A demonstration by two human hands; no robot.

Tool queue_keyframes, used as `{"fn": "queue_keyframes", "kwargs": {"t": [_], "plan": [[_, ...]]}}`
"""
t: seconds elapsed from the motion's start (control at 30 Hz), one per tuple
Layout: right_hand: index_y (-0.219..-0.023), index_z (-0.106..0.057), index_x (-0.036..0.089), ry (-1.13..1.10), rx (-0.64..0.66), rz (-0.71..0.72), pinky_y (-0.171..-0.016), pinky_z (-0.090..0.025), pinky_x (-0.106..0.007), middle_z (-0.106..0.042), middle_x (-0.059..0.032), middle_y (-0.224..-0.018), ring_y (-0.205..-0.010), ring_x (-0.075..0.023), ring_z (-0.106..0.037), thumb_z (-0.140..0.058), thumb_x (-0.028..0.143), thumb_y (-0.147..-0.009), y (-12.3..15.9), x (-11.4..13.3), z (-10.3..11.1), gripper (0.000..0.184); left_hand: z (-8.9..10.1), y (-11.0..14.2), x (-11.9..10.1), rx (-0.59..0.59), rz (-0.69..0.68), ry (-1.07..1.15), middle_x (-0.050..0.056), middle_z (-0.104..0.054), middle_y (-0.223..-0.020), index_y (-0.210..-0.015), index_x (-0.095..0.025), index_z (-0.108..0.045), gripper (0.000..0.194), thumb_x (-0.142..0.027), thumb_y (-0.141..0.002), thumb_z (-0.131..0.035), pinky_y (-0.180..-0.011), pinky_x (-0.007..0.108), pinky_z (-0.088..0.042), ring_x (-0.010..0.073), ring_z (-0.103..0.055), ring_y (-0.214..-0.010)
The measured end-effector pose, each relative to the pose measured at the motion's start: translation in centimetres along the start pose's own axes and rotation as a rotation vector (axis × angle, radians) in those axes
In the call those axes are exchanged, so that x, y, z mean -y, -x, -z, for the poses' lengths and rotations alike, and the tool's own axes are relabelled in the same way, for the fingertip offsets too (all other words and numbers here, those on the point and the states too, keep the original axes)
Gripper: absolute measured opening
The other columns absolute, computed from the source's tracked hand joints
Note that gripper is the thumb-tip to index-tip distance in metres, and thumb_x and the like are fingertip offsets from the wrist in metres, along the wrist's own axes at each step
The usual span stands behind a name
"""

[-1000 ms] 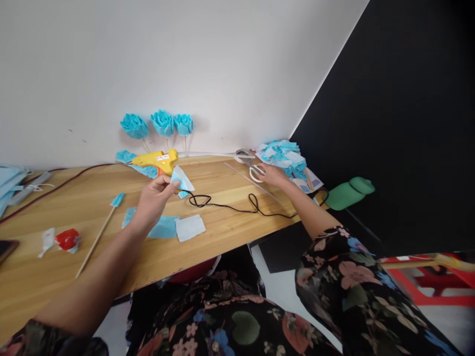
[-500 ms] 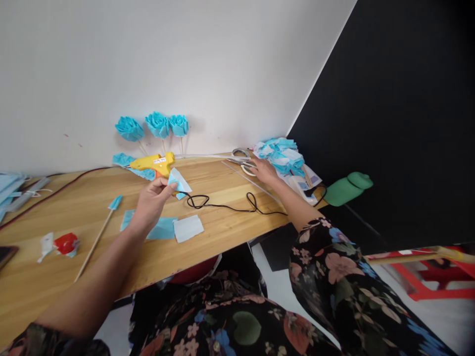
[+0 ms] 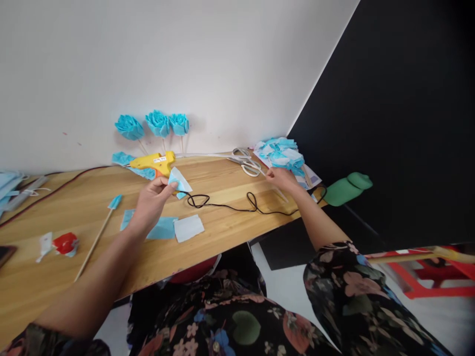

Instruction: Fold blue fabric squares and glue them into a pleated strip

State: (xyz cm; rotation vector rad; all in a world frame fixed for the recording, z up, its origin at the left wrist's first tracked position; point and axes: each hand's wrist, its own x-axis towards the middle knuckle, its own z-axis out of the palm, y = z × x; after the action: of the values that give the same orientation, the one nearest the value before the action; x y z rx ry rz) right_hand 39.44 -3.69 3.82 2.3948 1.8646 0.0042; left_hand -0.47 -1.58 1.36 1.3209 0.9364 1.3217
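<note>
My left hand (image 3: pixel 154 195) pinches a folded blue-and-white piece of thin cloth (image 3: pixel 180 179) between thumb and fingers. Just behind it is a yellow glue gun (image 3: pixel 158 162), its grip partly hidden by the hand; a long clear glue stick (image 3: pixel 208 155) extends from its back. My right hand (image 3: pixel 281 178) is closed at the table's right side, around what appears to be a loose clear glue stick (image 3: pixel 281 195), blurred. Scissors (image 3: pixel 249 167) with pale handles lie left of that hand. Beneath my left forearm are flat blue pieces (image 3: pixel 163 228) and a white piece (image 3: pixel 189 228).
Three blue cloth flowers (image 3: pixel 158 123) on sticks stand along the wall. A blue-tipped stick (image 3: pixel 97 238) and a red wrapped item (image 3: pixel 66 244) lie left. Crumpled blue-white cloth (image 3: pixel 280 153) sits back right, near a green bottle (image 3: pixel 347 189). A black cord (image 3: pixel 237 209) crosses the table (image 3: pixel 222 222).
My right hand has left the scissors, moved right and toward me, and closed at the loose glue stick, which has shifted. My left hand holds its cloth piece in the same spot.
</note>
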Motion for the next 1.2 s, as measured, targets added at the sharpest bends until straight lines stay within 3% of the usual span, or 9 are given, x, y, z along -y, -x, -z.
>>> {"fn": "queue_keyframes", "kwargs": {"t": [0.23, 0.5, 0.63, 0.8, 0.9, 0.97, 1.03, 1.1, 1.2], "plan": [[-0.102, -0.078, 0.015, 0.016, 0.102, -0.214, -0.078, -0.047, -0.031, -0.076, -0.0168, -0.110, -0.101, -0.0276, -0.070, -0.057, 0.026, -0.087, -1.6, -3.2, -0.6, 0.028, 0.2, 0.0, 0.2, 0.004, -0.004, 0.020, -0.001, -0.065, -0.070, -0.068, -0.018, -0.062, 0.034, -0.044, -0.068, -0.083, -0.070, 0.025, -0.045, 0.0119, -0.057, -0.068], [-0.121, -0.071, 0.012, 0.034, 0.053, -0.260, -0.091, -0.048, -0.039, -0.069, -0.0228, -0.127, -0.116, -0.0319, -0.066, -0.049, 0.030, -0.097, -4.1, -2.6, -2.0, 0.037, 0.2, -0.1, 0.5, 0.011, -0.015, 0.009, -0.001, -0.064, -0.069, -0.069, -0.018, -0.062, 0.035, -0.046, -0.069, -0.083, -0.069, 0.025, -0.044, 0.0121, -0.056, -0.067], [-0.120, -0.071, 0.014, 0.029, 0.034, -0.255, -0.086, -0.048, -0.034, -0.070, -0.0214, -0.124, -0.111, -0.0280, -0.067, -0.051, 0.032, -0.098, -5.4, -2.1, -1.8, 0.035, 0.0, 0.2, 0.5, 0.045, -0.017, 0.003, -0.002, -0.060, -0.064, -0.066, -0.018, -0.062, 0.036, -0.047, -0.071, -0.081, -0.064, 0.024, -0.041, 0.0110, -0.052, -0.064], [-0.111, -0.073, 0.011, 0.016, 0.004, -0.268, -0.071, -0.047, -0.030, -0.075, -0.0205, -0.103, -0.089, -0.0241, -0.070, -0.055, 0.035, -0.096, -5.6, -1.0, -0.6, 0.033, -0.4, 0.4, 0.1, 0.041, 0.022, 0.016, -0.003, -0.057, -0.061, -0.064, -0.017, -0.061, 0.038, -0.048, -0.067, -0.084, -0.060, 0.024, -0.038, 0.0101, -0.048, -0.060], [-0.118, -0.070, 0.016, -0.043, -0.068, -0.161, -0.067, -0.046, -0.028, -0.076, -0.0144, -0.101, -0.082, -0.0208, -0.068, -0.055, 0.038, -0.095, -4.7, 1.0, 0.0, 0.035, -0.3, 0.2, 0.1, 0.034, 0.024, 0.043, -0.003, -0.056, -0.062, -0.064, -0.018, -0.060, 0.039, -0.049, -0.066, -0.084, -0.059, 0.024, -0.037, 0.0101, -0.047, -0.060], [-0.112, -0.073, 0.018, -0.306, -0.196, 0.053, -0.067, -0.047, -0.029, -0.077, -0.0107, -0.097, -0.080, -0.0204, -0.068, -0.055, 0.039, -0.093, -3.6, 3.3, 0.2, 0.033, -0.2, 0.1, 0.3, 0.038, 0.017, 0.056, -0.003, -0.056, -0.063, -0.065, -0.018, -0.060, 0.039, -0.049, -0.067, -0.083, -0.060, 0.024, -0.038, 0.0100, -0.047, -0.061], [-0.102, -0.076, 0.019, -0.587, -0.225, 0.246, -0.074, -0.050, -0.031, -0.078, -0.0083, -0.097, -0.084, -0.0210, -0.068, -0.056, 0.038, -0.091, -2.3, 6.1, 0.4, 0.031, -0.1, 0.0, 0.3, 0.046, 0.012, 0.057, -0.003, -0.056, -0.063, -0.066, -0.018, -0.059, 0.038, -0.047, -0.068, -0.082, -0.061, 0.024, -0.038, 0.0100, -0.048, -0.061], [-0.104, -0.077, 0.018, -0.822, -0.125, 0.381, -0.076, -0.052, -0.032, -0.078, -0.0084, -0.104, -0.090, -0.0218, -0.069, -0.059, 0.041, -0.088, -1.0, 9.2, 0.7, 0.033, -0.1, 0.2, 0.1, 0.064, 0.014, 0.049, -0.003, -0.054, -0.064, -0.067, -0.018, -0.058, 0.036, -0.046, -0.070, -0.082, -0.061, 0.025, -0.038, 0.0099, -0.047, -0.061], [-0.119, -0.073, 0.022, -1.118, 0.131, 0.490, -0.072, -0.054, -0.032, -0.076, -0.0089, -0.113, -0.092, -0.0214, -0.069, -0.063, 0.047, -0.087, 0.5, 13.6, 1.1, 0.042, -0.3, 0.6, -0.3, 0.130, 0.013, 0.042, -0.003, -0.055, -0.065, -0.067, -0.018, -0.056, 0.035, -0.044, -0.073, -0.079, -0.062, 0.025, -0.039, 0.0103, -0.048, -0.062]]}}
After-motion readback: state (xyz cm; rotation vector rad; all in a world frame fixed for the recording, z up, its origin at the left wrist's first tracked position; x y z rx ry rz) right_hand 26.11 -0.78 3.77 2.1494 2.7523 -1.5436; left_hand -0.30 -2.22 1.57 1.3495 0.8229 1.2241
